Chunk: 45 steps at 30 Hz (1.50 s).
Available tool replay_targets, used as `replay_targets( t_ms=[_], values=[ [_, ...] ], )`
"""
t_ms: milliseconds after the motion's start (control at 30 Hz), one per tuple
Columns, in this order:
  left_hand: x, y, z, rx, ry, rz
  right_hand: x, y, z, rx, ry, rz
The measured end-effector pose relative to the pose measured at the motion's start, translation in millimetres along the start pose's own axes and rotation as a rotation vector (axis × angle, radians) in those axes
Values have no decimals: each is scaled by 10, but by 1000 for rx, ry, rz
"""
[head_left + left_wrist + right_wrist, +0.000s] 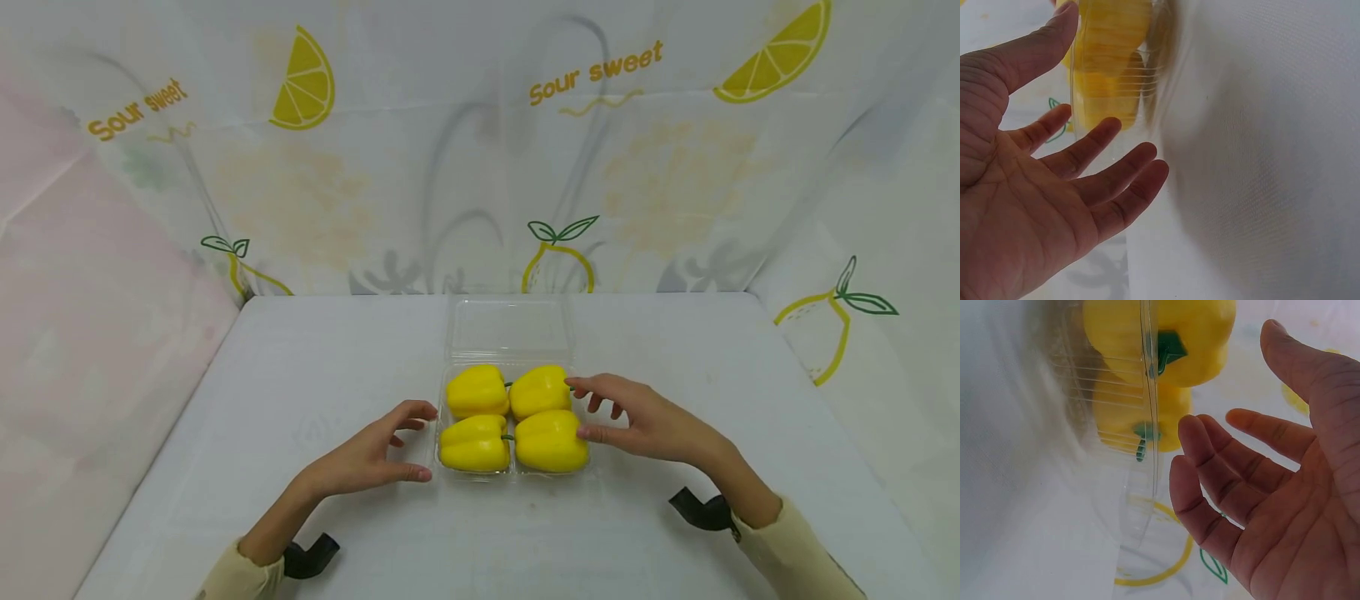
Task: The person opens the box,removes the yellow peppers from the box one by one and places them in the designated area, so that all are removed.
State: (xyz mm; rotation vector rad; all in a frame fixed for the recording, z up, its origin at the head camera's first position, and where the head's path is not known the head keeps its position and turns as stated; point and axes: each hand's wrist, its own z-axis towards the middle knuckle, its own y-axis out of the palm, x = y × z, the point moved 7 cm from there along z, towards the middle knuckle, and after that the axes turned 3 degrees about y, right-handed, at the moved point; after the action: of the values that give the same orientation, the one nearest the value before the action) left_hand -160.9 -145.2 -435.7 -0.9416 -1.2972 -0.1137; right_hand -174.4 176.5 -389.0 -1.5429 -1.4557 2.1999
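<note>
Several yellow bell peppers point(474, 444) sit in two rows inside a clear plastic clamshell container point(512, 469). Its lid point(510, 327) is folded back, away from the person. On the left side, my left hand point(378, 448) has spread, gently bent fingers near the container wall and holds nothing. My right hand point(637, 418) is at the opposite side, its fingertips overlapping the edge of the right-hand peppers in the head view. From the right wrist, green stems point(1169, 350) show on two peppers, and the palm there is bare. In the left wrist view, ribbed container sides point(1113, 94) stand beside the fingers.
A white-covered table point(337, 350) bears the container near its middle. Behind it hangs a lemon-print cloth point(420, 192), with further cloth at both sides. Black wrist mounts point(311, 557) stick out below both forearms.
</note>
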Motion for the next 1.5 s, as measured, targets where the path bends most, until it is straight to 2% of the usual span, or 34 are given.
replay_targets(
  t_ms=[433, 600, 867, 1500],
  values=[
    [-15, 0, -4, 0, -22, 2, -40, 79, -16, 11, -43, -15],
    [-13, -7, 0, -3, -15, 9, -35, 116, -19, 1, -23, -7],
    [-26, -7, 1, 6, -42, 10, -45, 163, -20, -11, 12, -24],
    [-28, -3, -3, 4, -34, 14, -90, 217, -13, 44, -35, -84]
  ],
)
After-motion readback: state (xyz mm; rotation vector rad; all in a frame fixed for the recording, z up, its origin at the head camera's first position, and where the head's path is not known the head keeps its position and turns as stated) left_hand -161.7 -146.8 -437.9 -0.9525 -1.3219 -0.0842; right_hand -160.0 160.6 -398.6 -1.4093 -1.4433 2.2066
